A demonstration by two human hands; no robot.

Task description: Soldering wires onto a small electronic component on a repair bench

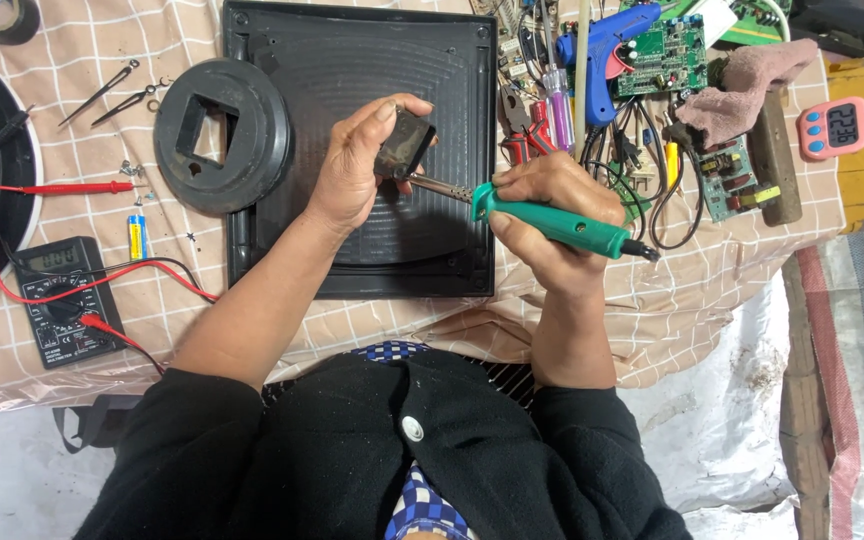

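Green handle of a soldering iron (552, 222) gripped tight in the right hand (557, 215), fingers wrapped all the way round it, metal tip pointing left. Tip touching, or just about touching, the lower edge of a small dark block (404, 146). Block pinched in the left hand (352, 165), thumb on top, the other fingers curled behind it, held tilted just above a big black plastic cover (352, 150). Looks like the soldering step, right in the middle of it. Next move probably calls for a steady tip on the one spot and a still left hand, with fingers kept clear of the hot metal. Off to the left, a black meter (57, 300) with red wires on the checked cloth (712, 290). Farther back, a round black ring (220, 135). Farthest, a blue glue gun (597, 60), green circuit boards (662, 55) and a pink timer (834, 127).
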